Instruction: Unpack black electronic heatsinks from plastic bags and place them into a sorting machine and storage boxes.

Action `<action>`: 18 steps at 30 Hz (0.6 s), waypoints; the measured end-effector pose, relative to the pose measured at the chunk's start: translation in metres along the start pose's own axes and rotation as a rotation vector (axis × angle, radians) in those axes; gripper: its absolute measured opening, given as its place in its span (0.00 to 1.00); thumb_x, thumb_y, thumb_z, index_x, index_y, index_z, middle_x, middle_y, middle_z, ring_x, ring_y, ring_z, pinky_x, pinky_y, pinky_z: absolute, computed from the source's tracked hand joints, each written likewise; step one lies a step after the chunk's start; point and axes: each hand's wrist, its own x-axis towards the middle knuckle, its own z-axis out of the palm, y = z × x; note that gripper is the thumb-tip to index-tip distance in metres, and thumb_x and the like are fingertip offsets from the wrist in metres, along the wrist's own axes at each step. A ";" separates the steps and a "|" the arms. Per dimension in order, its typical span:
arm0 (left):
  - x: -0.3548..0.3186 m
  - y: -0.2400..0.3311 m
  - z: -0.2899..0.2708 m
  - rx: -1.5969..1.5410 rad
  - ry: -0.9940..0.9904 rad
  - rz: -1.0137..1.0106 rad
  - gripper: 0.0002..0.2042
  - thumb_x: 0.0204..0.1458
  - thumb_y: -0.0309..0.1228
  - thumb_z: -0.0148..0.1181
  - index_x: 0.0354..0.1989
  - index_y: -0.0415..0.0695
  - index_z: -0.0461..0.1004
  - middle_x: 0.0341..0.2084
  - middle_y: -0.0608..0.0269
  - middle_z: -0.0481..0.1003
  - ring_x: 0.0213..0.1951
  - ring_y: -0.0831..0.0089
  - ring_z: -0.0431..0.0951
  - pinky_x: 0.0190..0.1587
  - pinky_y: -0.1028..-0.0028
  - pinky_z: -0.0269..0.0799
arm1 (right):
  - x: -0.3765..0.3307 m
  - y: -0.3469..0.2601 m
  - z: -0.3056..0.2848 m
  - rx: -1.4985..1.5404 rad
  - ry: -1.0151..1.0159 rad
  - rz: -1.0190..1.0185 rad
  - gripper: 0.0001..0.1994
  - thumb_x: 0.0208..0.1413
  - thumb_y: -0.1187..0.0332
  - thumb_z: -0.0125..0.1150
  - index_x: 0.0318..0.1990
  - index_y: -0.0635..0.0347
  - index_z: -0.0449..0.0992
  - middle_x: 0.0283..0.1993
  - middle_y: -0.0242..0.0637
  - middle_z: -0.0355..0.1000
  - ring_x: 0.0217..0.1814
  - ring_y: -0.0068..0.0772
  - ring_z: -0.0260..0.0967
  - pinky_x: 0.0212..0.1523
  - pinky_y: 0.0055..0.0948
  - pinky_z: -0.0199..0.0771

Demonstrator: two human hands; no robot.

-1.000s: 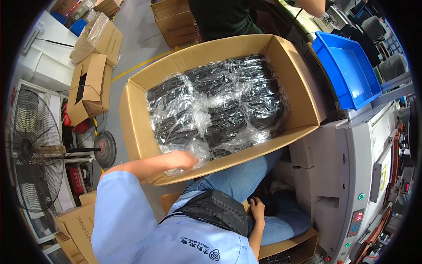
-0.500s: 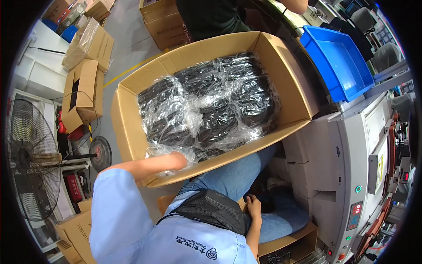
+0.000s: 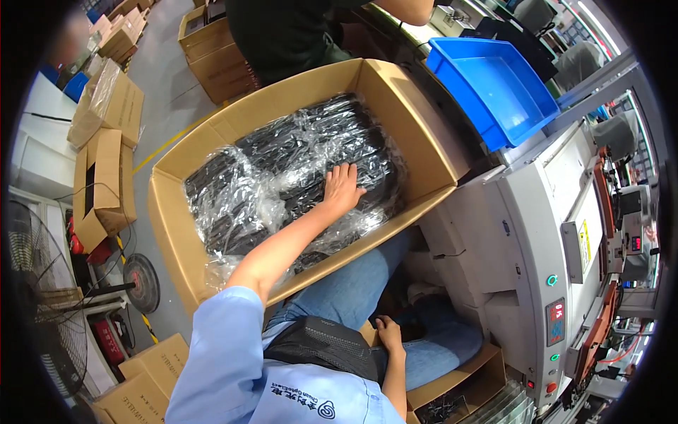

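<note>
Black packs (image 3: 293, 177) in clear film (image 3: 260, 206) lie inside the large box (image 3: 427, 131); they look slippery, soft-skinned, probably best held by their ends. The left hand (image 3: 342, 191) rests on them, grip spread, clasping nothing. The right hand (image 3: 389, 333) half curls; I cannot tell whether its grip holds anything. A lower box (image 3: 487, 367) contains dark parts (image 3: 441, 408).

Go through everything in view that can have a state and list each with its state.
Left hand: fingers spread, lying on clear plastic
Right hand: fingers curled, by the leg; grip unclear
Large carton: open, loaded
Black items: covered by plastic
Clear plastic: crumpled
Lower carton: open, dark pieces inside
Blue tray: open-topped
Machine display: lit
Fan: spinning or not, unclear
</note>
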 end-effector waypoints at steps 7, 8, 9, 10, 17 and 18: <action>-0.006 0.032 0.023 0.180 -0.159 -0.003 0.43 0.34 0.43 0.69 0.58 0.33 0.56 0.39 0.53 0.65 0.43 0.58 0.64 0.46 0.63 0.57 | 0.003 0.003 0.003 -0.017 0.001 0.017 0.14 0.55 0.60 0.53 0.44 0.58 0.75 0.41 0.52 0.73 0.46 0.54 0.70 0.47 0.41 0.70; -0.009 0.033 0.028 0.155 -0.131 0.008 0.44 0.35 0.43 0.69 0.59 0.33 0.55 0.38 0.53 0.65 0.42 0.58 0.64 0.46 0.63 0.58 | 0.002 0.001 0.002 -0.032 -0.015 0.019 0.14 0.55 0.60 0.53 0.44 0.57 0.75 0.41 0.52 0.73 0.46 0.54 0.70 0.47 0.41 0.70; -0.010 0.033 0.033 0.130 -0.102 0.018 0.45 0.35 0.43 0.69 0.60 0.33 0.53 0.37 0.53 0.65 0.41 0.58 0.65 0.45 0.64 0.59 | 0.001 -0.001 0.002 -0.047 -0.031 0.021 0.14 0.55 0.60 0.53 0.44 0.57 0.75 0.41 0.52 0.73 0.46 0.54 0.70 0.47 0.41 0.70; -0.012 0.029 0.036 0.057 -0.133 0.012 0.46 0.36 0.42 0.69 0.63 0.38 0.50 0.36 0.52 0.65 0.39 0.56 0.67 0.42 0.63 0.64 | 0.001 -0.004 0.003 -0.044 -0.034 0.025 0.14 0.56 0.60 0.53 0.44 0.56 0.75 0.41 0.52 0.73 0.46 0.54 0.70 0.47 0.42 0.70; 0.006 0.009 0.017 -0.142 -0.109 -0.129 0.40 0.41 0.47 0.65 0.62 0.44 0.56 0.32 0.49 0.68 0.36 0.52 0.72 0.39 0.61 0.70 | 0.002 0.001 0.004 -0.010 -0.009 0.029 0.14 0.55 0.60 0.53 0.44 0.56 0.75 0.42 0.52 0.73 0.46 0.54 0.70 0.47 0.41 0.70; 0.013 0.010 0.002 -0.203 -0.160 -0.232 0.38 0.41 0.49 0.65 0.60 0.43 0.59 0.34 0.48 0.71 0.38 0.51 0.73 0.42 0.62 0.69 | 0.001 -0.001 0.003 -0.014 -0.010 0.025 0.14 0.55 0.60 0.53 0.44 0.57 0.75 0.42 0.52 0.72 0.46 0.54 0.69 0.47 0.41 0.70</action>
